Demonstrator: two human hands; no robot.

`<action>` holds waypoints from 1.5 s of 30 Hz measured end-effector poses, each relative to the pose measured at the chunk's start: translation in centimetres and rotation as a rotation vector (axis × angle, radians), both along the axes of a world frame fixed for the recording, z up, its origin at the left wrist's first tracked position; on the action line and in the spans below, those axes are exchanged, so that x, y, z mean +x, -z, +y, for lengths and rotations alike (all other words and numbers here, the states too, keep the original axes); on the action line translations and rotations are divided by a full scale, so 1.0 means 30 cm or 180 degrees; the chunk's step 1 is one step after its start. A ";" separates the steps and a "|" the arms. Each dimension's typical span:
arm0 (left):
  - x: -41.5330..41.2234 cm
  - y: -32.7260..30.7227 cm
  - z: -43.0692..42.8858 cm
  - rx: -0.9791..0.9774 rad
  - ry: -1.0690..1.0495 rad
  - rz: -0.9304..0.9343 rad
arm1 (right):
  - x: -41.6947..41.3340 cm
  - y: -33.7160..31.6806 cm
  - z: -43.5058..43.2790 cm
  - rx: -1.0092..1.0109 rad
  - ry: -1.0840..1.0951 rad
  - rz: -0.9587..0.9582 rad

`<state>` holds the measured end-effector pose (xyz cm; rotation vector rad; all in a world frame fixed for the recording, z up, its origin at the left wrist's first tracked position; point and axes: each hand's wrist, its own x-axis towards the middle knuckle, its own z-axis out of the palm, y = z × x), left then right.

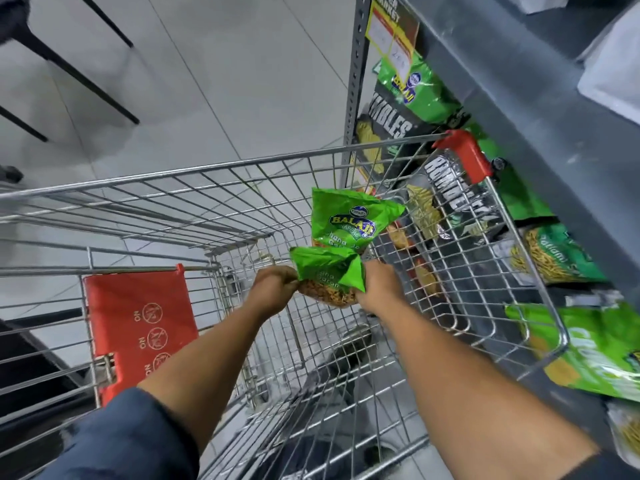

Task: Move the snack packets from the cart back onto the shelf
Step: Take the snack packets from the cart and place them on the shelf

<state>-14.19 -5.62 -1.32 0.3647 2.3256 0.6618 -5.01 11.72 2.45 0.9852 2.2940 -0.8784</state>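
Over the wire shopping cart [242, 188] I hold two green snack packets. My left hand [273, 285] pinches the left edge of the nearer green packet [329, 275], which shows yellow snack through its clear bottom. My right hand [377, 289] grips its right side, and seems to hold the second green packet [349, 220] too, which stands up behind it with a blue and yellow logo. The grey metal shelf [519, 109] runs along the right, with several green and black packets [415, 84] lying on its lower level.
A red child-seat flap [138, 323] hangs at the cart's near left. The cart's red corner bumper [464, 154] touches the shelf side. The shelf's perforated upright post [356, 64] stands ahead on the right. Black chair legs [69, 64] cross the tiled floor at top left.
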 end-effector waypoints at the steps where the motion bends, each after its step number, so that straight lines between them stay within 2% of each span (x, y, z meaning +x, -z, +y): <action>1: 0.005 -0.010 0.001 0.0003 0.0019 -0.0024 | 0.007 -0.013 0.006 -0.0011 0.0070 0.0025; 8: 0.048 -0.206 0.052 0.0354 0.0235 0.0228 | 0.129 -0.181 0.069 -0.0138 0.0580 0.0427; 15: 0.126 -0.480 0.183 0.1027 0.0453 0.0619 | 0.323 -0.423 0.161 -0.0100 0.0963 0.1366; 18: 0.208 -0.611 0.258 0.1500 0.0499 0.0540 | 0.449 -0.558 0.205 0.0135 0.1032 0.1870; 21: 0.283 -0.709 0.342 0.1991 0.0527 0.0368 | 0.568 -0.690 0.236 0.0057 0.1594 0.2491; 24: 0.418 -0.836 0.447 0.2368 0.0967 0.0170 | 0.747 -0.824 0.284 0.0003 0.2093 0.2820; 27: 0.548 -0.943 0.550 0.2650 0.1357 0.0299 | 0.926 -0.935 0.321 0.0647 0.2065 0.2810; 29: 0.653 -0.992 0.631 0.2709 0.1622 0.0437 | 1.064 -0.987 0.355 0.0902 0.2291 0.2897; 34: 0.927 -1.050 0.844 0.2863 0.2099 0.0327 | 1.347 -1.005 0.491 0.1416 0.2874 0.3174; 36: 1.027 -1.055 0.913 0.2834 0.2257 0.0313 | 1.441 -0.981 0.539 0.1513 0.3026 0.3109; 41: 1.157 -0.982 1.009 0.2652 0.2247 0.0183 | 1.539 -0.903 0.592 0.1503 0.3274 0.3163; 45: 1.211 -0.914 1.039 0.2756 0.1881 0.0021 | 1.566 -0.856 0.613 0.1645 0.3297 0.3201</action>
